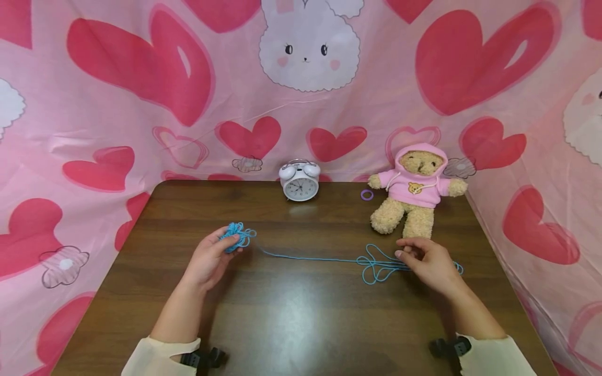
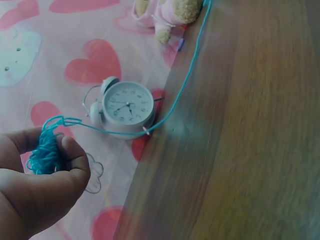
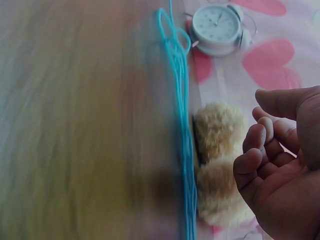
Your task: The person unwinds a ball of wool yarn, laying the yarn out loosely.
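A bundle of blue cord point(image 1: 238, 237) is gripped between the thumb and fingers of my left hand point(image 1: 207, 261), raised over the left part of the table. From this bundle point(image 2: 46, 152) a single strand point(image 1: 310, 258) runs right to a long looped stretch of the same cord point(image 1: 378, 269) lying on the tabletop. My right hand point(image 1: 430, 263) hovers over those loops and hides part of them. In the right wrist view the fingers point(image 3: 252, 160) of that hand are loosely bent, holding nothing, beside the cord point(image 3: 182, 95).
At the back stands a white alarm clock point(image 1: 300, 181). A teddy bear in a pink hoodie point(image 1: 414, 190) sits back right, just beyond my right hand, with a purple ring point(image 1: 367, 195) near it. Pink heart-patterned cloth point(image 1: 141, 141) borders the brown table point(image 1: 291, 324).
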Action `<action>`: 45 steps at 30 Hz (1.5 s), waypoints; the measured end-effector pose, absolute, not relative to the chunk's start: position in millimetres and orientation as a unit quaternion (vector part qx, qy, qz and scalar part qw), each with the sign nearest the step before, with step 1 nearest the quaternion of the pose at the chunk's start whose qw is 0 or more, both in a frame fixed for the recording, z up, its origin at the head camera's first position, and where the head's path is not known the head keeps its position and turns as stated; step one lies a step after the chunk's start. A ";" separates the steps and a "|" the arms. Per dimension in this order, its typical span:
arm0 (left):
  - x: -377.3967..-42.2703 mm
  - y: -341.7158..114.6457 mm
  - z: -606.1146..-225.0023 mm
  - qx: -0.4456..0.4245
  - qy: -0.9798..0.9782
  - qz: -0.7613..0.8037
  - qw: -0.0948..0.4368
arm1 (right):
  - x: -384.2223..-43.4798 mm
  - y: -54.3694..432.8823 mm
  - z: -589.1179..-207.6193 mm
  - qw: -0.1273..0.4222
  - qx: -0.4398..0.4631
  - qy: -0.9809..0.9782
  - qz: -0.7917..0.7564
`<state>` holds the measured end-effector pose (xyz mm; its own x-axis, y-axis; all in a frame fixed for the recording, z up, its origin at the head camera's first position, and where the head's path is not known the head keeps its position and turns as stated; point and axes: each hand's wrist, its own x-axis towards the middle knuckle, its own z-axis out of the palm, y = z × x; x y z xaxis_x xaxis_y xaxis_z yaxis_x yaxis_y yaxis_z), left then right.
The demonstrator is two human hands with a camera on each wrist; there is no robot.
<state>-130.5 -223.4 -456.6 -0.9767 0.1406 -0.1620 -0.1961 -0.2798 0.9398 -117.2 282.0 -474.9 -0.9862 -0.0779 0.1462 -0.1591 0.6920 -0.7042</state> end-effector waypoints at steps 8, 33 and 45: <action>-134.0 -208.4 -459.2 -0.021 0.599 0.792 0.113 | -127.6 250.0 -475.5 0.034 0.091 -0.898 0.429; -136.5 -167.7 -455.5 -0.004 0.588 0.796 0.142 | -141.8 151.1 -477.8 -0.018 0.184 -0.848 0.497; -135.5 -146.2 -457.6 0.012 0.578 0.801 0.157 | -147.3 105.9 -484.7 -0.008 0.196 -0.835 0.514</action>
